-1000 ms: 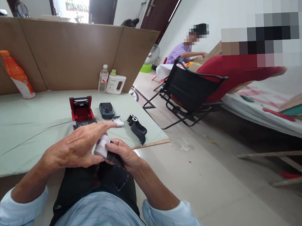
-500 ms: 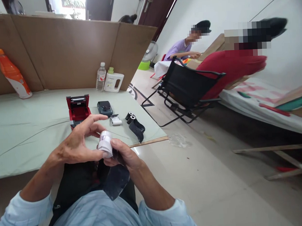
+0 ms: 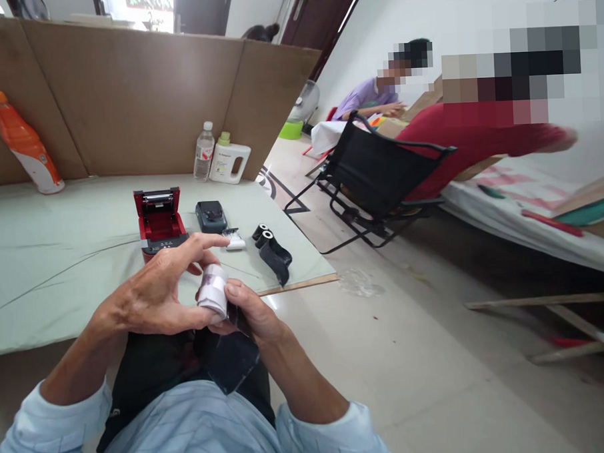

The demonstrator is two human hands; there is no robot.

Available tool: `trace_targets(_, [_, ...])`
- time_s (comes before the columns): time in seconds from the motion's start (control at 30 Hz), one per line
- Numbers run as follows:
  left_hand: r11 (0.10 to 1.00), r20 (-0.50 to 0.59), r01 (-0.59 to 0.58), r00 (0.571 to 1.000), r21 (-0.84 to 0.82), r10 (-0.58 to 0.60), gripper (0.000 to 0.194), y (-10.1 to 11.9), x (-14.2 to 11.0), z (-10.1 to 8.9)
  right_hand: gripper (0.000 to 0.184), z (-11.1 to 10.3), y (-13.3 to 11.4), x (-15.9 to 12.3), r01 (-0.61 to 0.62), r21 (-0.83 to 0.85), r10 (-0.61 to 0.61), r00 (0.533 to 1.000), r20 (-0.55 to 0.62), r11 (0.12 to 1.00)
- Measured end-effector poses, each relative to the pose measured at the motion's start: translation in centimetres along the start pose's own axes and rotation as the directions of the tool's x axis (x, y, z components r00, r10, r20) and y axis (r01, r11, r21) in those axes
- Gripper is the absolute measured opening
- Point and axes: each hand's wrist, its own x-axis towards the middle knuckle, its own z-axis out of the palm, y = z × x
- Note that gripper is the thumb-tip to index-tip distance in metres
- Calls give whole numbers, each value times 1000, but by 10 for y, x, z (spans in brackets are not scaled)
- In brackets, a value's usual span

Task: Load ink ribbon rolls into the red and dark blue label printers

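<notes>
Over my lap I hold a small white paper roll (image 3: 213, 292) between both hands. My left hand (image 3: 157, 293) pinches its left side with thumb and fingers, the forefinger stretched out above it. My right hand (image 3: 248, 312) is closed on the roll's lower right and on a dark plastic wrapper (image 3: 232, 360) that hangs down from it. Just beyond my hands a red and black label printer (image 3: 159, 223) stands with its lid open on the pale green table (image 3: 58, 264).
On the table: a dark small device (image 3: 210, 216), a white part (image 3: 234, 240), two black-wrapped rolls (image 3: 271, 249), a water bottle (image 3: 204, 152), a white jug (image 3: 230, 161), an orange bottle (image 3: 24, 143). Cardboard screens stand behind. Right: a black folding chair (image 3: 380, 176) and two other people.
The roll has turned a little in my fingers and the dark wrapper now hangs further off it. My hands stay over my lap.
</notes>
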Motion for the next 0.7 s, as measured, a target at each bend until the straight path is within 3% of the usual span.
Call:
trace_targets(0.1, [970, -140, -42, 990, -241, 8, 83, -12, -6, 18, 58, 0, 5, -1, 65, 32, -64, 998, -20, 997])
trace_targets(0.23, [824, -285, -126, 957, -553, -45, 78, -29, -16, 46, 59, -2, 9, 0, 118, 8, -119, 993, 28, 993])
trace_targets(0.33, [768, -290, -150, 956, -622, -48, 77, -36, -23, 53, 56, -5, 6, -1, 137, -78, -132, 989, 60, 988])
trace_targets(0.47, [788, -280, -123, 958, -603, -64, 76, -38, -34, 43, 46, -5, -7, -5, 250, -320, -236, 968, 81, 914])
trace_targets(0.57, [787, -259, -25, 950, -617, -173, 64, -39, -45, 37, 33, -1, -16, -8, 401, -568, -394, 908, 142, 719])
trace_targets(0.7, [734, -199, 110, 926, -670, -321, 54, -37, -56, 36, 18, 4, -19, -10, 552, -790, -535, 767, 355, 267])
